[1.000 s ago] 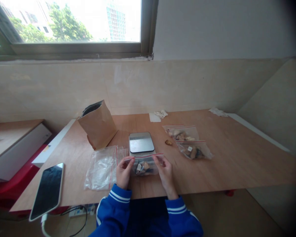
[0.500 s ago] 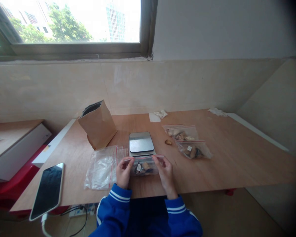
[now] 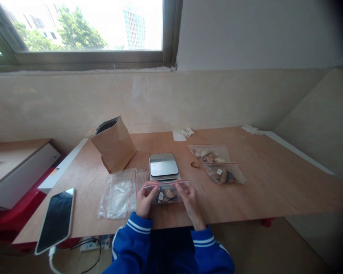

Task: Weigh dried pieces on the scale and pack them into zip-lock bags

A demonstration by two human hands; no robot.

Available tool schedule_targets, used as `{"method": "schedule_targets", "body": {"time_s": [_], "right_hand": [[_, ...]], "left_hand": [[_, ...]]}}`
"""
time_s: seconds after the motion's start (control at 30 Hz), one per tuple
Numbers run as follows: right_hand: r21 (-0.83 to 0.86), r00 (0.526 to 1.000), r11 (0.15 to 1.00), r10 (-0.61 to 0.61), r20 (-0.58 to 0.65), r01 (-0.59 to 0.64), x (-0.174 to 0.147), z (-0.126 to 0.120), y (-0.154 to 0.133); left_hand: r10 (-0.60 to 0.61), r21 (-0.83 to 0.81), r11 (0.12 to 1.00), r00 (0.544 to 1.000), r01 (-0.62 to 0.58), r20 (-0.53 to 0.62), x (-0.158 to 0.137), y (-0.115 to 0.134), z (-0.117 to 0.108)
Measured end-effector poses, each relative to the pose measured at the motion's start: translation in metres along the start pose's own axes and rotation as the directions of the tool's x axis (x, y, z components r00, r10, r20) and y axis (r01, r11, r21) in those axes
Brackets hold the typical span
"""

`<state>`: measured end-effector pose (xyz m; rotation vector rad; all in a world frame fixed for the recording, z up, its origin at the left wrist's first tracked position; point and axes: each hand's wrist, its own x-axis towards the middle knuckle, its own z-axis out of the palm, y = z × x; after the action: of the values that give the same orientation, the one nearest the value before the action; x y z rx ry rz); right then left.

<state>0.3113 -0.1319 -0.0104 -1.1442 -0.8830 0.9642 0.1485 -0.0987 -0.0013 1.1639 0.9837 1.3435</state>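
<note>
Both hands, left hand (image 3: 145, 199) and right hand (image 3: 189, 198), pinch the 2 top corners of a small zip bag (image 3: 166, 191) of what look like stones, fingers closed on it, just above the desk (image 3: 274, 182).

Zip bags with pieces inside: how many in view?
3. One clear red-zip plastic bag held between left hand and right hand; two filled clear bags lie right of the silver scale.

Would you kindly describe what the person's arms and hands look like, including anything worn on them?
Both arms wear bright blue long sleeves with ribbed cuffs, each cuff ringed by two thin white stripes. The left hand and right hand are bare: no gloves, and no rings or watch visible.
</note>
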Motion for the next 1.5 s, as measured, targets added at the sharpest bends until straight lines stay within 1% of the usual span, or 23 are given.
{"method": "schedule_targets", "body": {"time_s": [0.17, 0.33, 0.47, 0.57, 0.67, 0.77, 0.87, 0.93, 1.0, 1.07, 1.2, 1.27, 1.37, 1.5], "right_hand": [[-0.020, 0.998, 0.999, -0.034, -0.052, 0.033, 0.000, 0.003, 0.000], [-0.038, 0.996, 0.997, -0.071, -0.056, 0.068, -0.001, 0.005, -0.003], [-0.035, 0.994, 0.997, -0.072, -0.080, 0.070, -0.001, 0.007, -0.003], [-0.032, 0.993, 0.997, -0.069, -0.093, 0.067, -0.002, 0.008, -0.004], [-0.036, 0.993, 0.998, -0.057, -0.105, 0.053, -0.002, 0.007, -0.005], [-0.008, 0.996, 0.999, -0.052, -0.074, 0.052, -0.002, 0.006, -0.006], [0.031, 0.998, 0.998, -0.060, 0.002, 0.060, -0.002, 0.005, -0.007], [0.042, 0.998, 0.998, -0.052, 0.047, 0.050, -0.003, 0.006, -0.008], [0.045, 0.997, 0.998, -0.034, 0.064, 0.031, -0.003, 0.007, -0.008], [0.053, 0.999, 0.999, 0.003, 0.049, -0.005, -0.004, 0.009, -0.007], [0.051, 0.998, 0.997, 0.065, 0.008, -0.065, -0.004, 0.011, -0.005], [0.025, 0.998, 0.998, 0.062, -0.015, -0.061, -0.004, 0.011, -0.004], [-0.010, 0.999, 1.000, 0.023, -0.049, -0.023, -0.003, 0.010, -0.002], [-0.009, 0.999, 1.000, -0.015, -0.037, 0.015, -0.003, 0.011, -0.001]], "left_hand": [[0.004, 0.003, 1.000, 1.000, -0.004, -0.012, 0.000, 0.000, -0.001], [-0.047, 0.020, 0.999, 0.997, 0.048, -0.055, -0.002, 0.001, 0.000], [-0.055, 0.045, 0.997, 0.996, 0.058, -0.074, -0.003, 0.004, 0.002], [-0.046, 0.050, 0.998, 0.998, 0.048, -0.048, -0.004, 0.007, 0.003], [-0.049, 0.039, 0.998, 0.999, 0.048, 0.015, -0.004, 0.007, 0.004], [-0.071, 0.018, 0.997, 0.997, 0.070, 0.025, -0.004, 0.006, 0.004], [-0.079, 0.022, 0.997, 0.997, 0.078, 0.006, -0.004, 0.006, 0.004], [-0.076, 0.036, 0.997, 0.997, 0.075, 0.015, -0.004, 0.006, 0.004], [-0.072, 0.049, 0.996, 0.997, 0.070, 0.032, -0.004, 0.007, 0.005], [-0.070, 0.055, 0.996, 0.997, 0.068, 0.043, -0.004, 0.008, 0.005], [-0.079, 0.051, 0.996, 0.997, 0.077, 0.025, -0.005, 0.008, 0.004], [-0.075, 0.060, 0.995, 0.997, 0.074, 0.019, -0.005, 0.008, 0.004], [-0.059, 0.075, 0.995, 0.998, 0.058, 0.007, -0.005, 0.007, 0.004], [-0.051, 0.083, 0.995, 0.999, 0.052, -0.008, -0.005, 0.007, 0.004]]}}
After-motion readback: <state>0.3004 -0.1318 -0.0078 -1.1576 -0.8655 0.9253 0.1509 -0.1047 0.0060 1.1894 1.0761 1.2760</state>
